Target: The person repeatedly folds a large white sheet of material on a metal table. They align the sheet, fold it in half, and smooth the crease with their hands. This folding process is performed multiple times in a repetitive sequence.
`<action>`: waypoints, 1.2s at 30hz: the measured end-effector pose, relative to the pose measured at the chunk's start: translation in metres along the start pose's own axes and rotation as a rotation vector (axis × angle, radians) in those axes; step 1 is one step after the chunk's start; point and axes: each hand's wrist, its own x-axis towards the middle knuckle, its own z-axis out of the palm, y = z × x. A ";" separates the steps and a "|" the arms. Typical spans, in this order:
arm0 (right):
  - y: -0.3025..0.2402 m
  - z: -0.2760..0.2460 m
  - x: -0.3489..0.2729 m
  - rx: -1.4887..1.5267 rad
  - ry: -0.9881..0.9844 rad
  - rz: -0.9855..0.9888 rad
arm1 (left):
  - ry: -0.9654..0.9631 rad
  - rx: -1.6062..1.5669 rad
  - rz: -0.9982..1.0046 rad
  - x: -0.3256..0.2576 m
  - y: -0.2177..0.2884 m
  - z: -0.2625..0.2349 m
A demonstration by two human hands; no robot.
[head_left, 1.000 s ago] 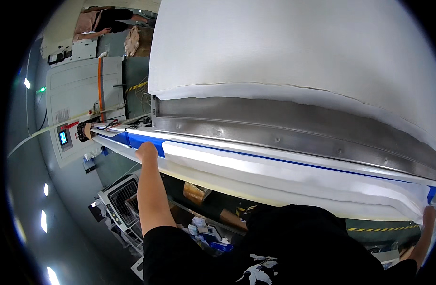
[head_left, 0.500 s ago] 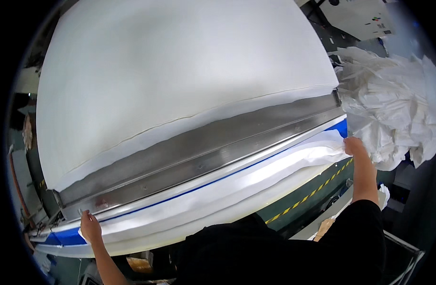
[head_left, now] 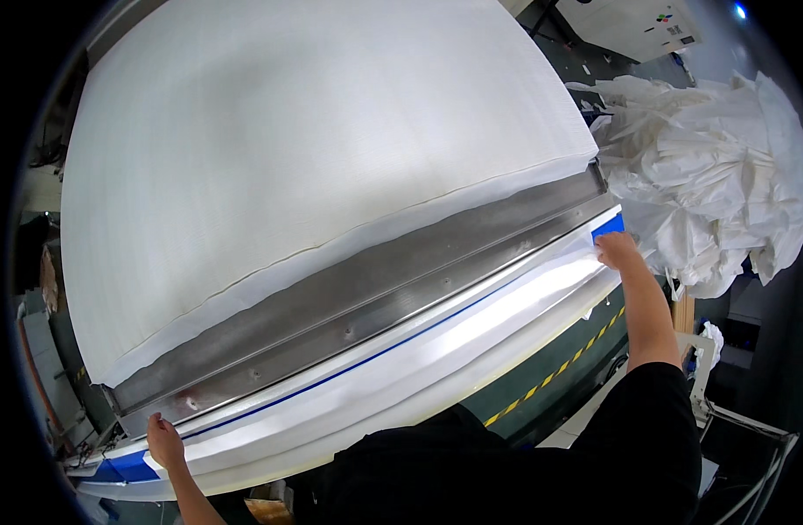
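Note:
A long strip of white fabric (head_left: pixel 436 346) lies along the lit front bar of a wide machine, with blue tape at both ends. My left hand (head_left: pixel 164 440) grips the fabric edge at the lower left end, beside the blue tape (head_left: pixel 126 469). My right hand (head_left: pixel 617 250) presses the fabric's other end down just below a blue tape patch (head_left: pixel 608 226). Behind the strip runs a grey metal plate (head_left: pixel 366 306), and beyond it a broad white sheet (head_left: pixel 305 166) covers the machine bed.
A heap of crumpled white fabric (head_left: pixel 725 175) is piled at the right. A yellow-and-black striped line (head_left: pixel 554 374) marks the green floor below the bar. A white machine cabinet (head_left: pixel 633 22) stands at the top right. Metal framing (head_left: pixel 734 420) sits at the lower right.
The view has swung from the left end of the bar toward the right. My right hand slid slightly along the fabric's right end; my left hand still holds the left end.

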 end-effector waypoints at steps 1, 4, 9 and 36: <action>-0.009 -0.006 0.001 0.021 0.125 0.034 | -0.009 0.000 -0.011 -0.001 -0.001 0.000; -0.025 -0.023 -0.005 0.067 0.337 0.136 | 0.032 0.018 0.021 0.001 -0.010 0.007; -0.029 -0.012 -0.008 0.172 0.245 0.277 | 0.085 -0.056 -0.070 0.011 -0.025 0.028; -0.730 -0.477 -0.133 0.656 0.549 -1.281 | 0.593 -0.532 0.110 0.064 -0.009 0.057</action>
